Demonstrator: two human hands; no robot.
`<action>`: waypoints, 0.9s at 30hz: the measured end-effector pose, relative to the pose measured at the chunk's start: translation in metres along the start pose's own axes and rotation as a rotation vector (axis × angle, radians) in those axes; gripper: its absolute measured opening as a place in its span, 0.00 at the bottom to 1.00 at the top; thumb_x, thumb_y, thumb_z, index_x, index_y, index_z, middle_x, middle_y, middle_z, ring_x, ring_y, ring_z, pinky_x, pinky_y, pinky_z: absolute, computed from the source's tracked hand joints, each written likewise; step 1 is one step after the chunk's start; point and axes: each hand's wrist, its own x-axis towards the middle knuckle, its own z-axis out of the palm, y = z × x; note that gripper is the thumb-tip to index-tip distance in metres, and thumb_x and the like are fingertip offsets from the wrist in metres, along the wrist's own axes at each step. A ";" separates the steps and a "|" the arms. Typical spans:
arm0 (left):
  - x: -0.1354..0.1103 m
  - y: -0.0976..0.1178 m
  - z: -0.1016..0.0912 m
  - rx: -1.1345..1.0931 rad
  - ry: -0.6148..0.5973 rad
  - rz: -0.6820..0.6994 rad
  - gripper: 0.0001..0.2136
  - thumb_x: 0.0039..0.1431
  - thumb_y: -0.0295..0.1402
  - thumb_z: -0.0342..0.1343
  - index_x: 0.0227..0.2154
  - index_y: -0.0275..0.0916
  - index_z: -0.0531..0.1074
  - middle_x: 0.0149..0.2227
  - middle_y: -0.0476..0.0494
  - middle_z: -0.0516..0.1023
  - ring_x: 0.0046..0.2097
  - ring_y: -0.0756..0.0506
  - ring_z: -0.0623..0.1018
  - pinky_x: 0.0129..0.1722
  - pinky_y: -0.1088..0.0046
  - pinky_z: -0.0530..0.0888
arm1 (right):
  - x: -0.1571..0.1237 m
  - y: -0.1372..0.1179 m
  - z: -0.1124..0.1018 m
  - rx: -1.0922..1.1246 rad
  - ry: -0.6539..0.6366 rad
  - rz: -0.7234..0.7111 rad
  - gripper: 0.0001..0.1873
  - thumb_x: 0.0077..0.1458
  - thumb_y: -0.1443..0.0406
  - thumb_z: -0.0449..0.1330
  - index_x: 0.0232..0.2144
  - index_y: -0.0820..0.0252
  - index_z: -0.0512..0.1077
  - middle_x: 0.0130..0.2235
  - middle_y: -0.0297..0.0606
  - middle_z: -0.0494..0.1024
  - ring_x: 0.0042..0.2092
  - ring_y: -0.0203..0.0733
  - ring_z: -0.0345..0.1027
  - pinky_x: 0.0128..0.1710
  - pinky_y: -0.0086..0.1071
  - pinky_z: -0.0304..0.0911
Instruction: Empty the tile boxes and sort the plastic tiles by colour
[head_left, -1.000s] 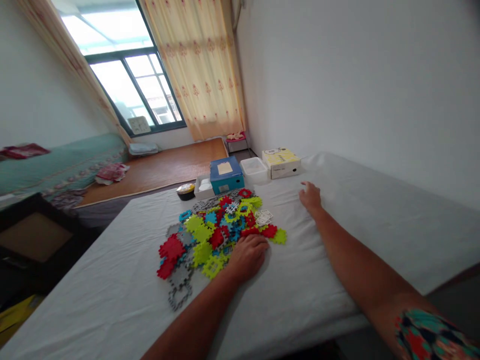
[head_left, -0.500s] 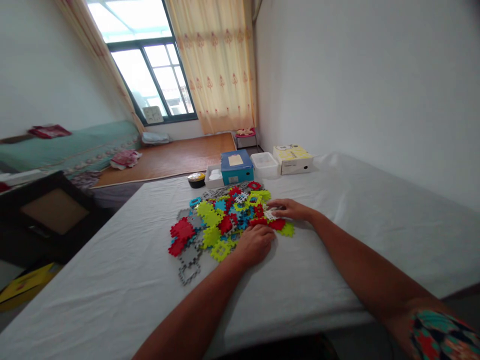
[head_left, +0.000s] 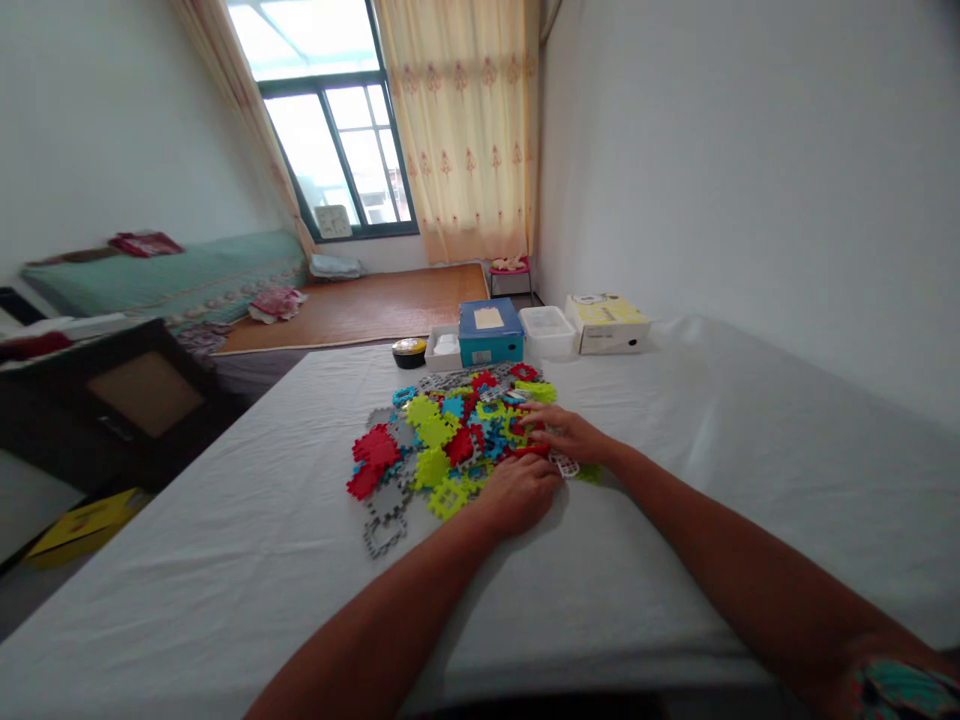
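A heap of colourful interlocking toy tiles with notched edges, red (head_left: 376, 447), lime green (head_left: 436, 432), grey (head_left: 387, 499) and blue, lies on the white cloth. My left hand (head_left: 519, 494) rests at the near right edge of the heap. Its fingers are curled and close together beside a red tile; what they grip, if anything, is hidden. By its fingertips lies a white openwork tile (head_left: 564, 465). Over the right side of the heap is my right hand (head_left: 571, 436), palm down, fingers apart and touching the tiles.
Along the far side of the white-covered table (head_left: 247, 520) stand a round black tin (head_left: 409, 354), a small white box (head_left: 442, 350), a blue box (head_left: 491, 333), a clear plastic tub (head_left: 547, 333) and a yellow box (head_left: 607, 325). Behind is a bed (head_left: 390, 300).
My right hand has moved left, further over the heap. The white tile, earlier at its fingertips, now lies lower, close to my left fingertips. The view has shifted slightly left.
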 end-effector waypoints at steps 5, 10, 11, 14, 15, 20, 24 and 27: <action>-0.001 0.002 -0.001 0.010 -0.009 0.032 0.11 0.63 0.30 0.49 0.43 0.42 0.75 0.42 0.43 0.78 0.46 0.47 0.74 0.46 0.71 0.71 | -0.001 -0.014 -0.006 0.300 -0.020 0.035 0.15 0.58 0.55 0.59 0.41 0.57 0.77 0.55 0.44 0.73 0.60 0.48 0.63 0.58 0.44 0.59; -0.001 0.006 -0.007 0.044 -0.011 -0.063 0.10 0.64 0.31 0.48 0.41 0.41 0.74 0.41 0.44 0.79 0.43 0.46 0.76 0.42 0.71 0.71 | -0.004 -0.003 -0.002 0.318 0.082 0.138 0.11 0.54 0.60 0.60 0.37 0.57 0.78 0.51 0.42 0.77 0.55 0.47 0.68 0.52 0.41 0.65; -0.001 0.007 -0.008 0.054 -0.006 -0.102 0.10 0.64 0.31 0.48 0.42 0.42 0.74 0.40 0.44 0.79 0.42 0.45 0.76 0.41 0.71 0.72 | -0.005 0.002 -0.002 0.267 0.123 0.171 0.11 0.54 0.61 0.60 0.36 0.58 0.78 0.48 0.42 0.79 0.52 0.47 0.70 0.51 0.41 0.66; -0.004 0.006 -0.011 0.083 0.019 -0.235 0.13 0.64 0.30 0.47 0.48 0.43 0.72 0.40 0.43 0.79 0.42 0.45 0.76 0.39 0.71 0.72 | -0.008 0.018 -0.005 0.140 0.197 0.265 0.11 0.51 0.61 0.58 0.34 0.60 0.78 0.40 0.41 0.81 0.43 0.46 0.74 0.46 0.40 0.68; -0.004 0.005 -0.012 0.091 0.028 -0.274 0.14 0.64 0.30 0.47 0.51 0.43 0.70 0.41 0.43 0.79 0.42 0.45 0.76 0.38 0.71 0.72 | -0.009 0.021 -0.007 0.128 0.211 0.284 0.12 0.51 0.61 0.59 0.34 0.60 0.77 0.39 0.41 0.81 0.42 0.45 0.74 0.44 0.39 0.68; -0.007 0.004 -0.018 0.093 0.026 -0.324 0.14 0.63 0.29 0.47 0.50 0.44 0.70 0.41 0.43 0.80 0.42 0.44 0.77 0.36 0.71 0.73 | -0.012 0.018 -0.013 0.309 0.211 0.379 0.21 0.52 0.55 0.61 0.44 0.60 0.70 0.31 0.34 0.78 0.29 0.37 0.70 0.29 0.30 0.65; -0.009 0.009 -0.018 0.081 -0.011 -0.230 0.09 0.63 0.30 0.48 0.38 0.39 0.73 0.37 0.41 0.79 0.41 0.43 0.77 0.34 0.70 0.74 | -0.009 0.008 -0.013 0.426 0.183 0.422 0.32 0.49 0.53 0.64 0.53 0.59 0.64 0.25 0.28 0.74 0.25 0.34 0.66 0.26 0.27 0.61; -0.010 0.013 -0.017 0.084 -0.007 -0.175 0.08 0.63 0.31 0.48 0.38 0.39 0.73 0.37 0.42 0.78 0.40 0.44 0.77 0.34 0.70 0.74 | -0.002 0.003 -0.022 0.430 0.044 0.420 0.34 0.49 0.53 0.65 0.56 0.58 0.63 0.27 0.29 0.75 0.27 0.34 0.67 0.27 0.27 0.62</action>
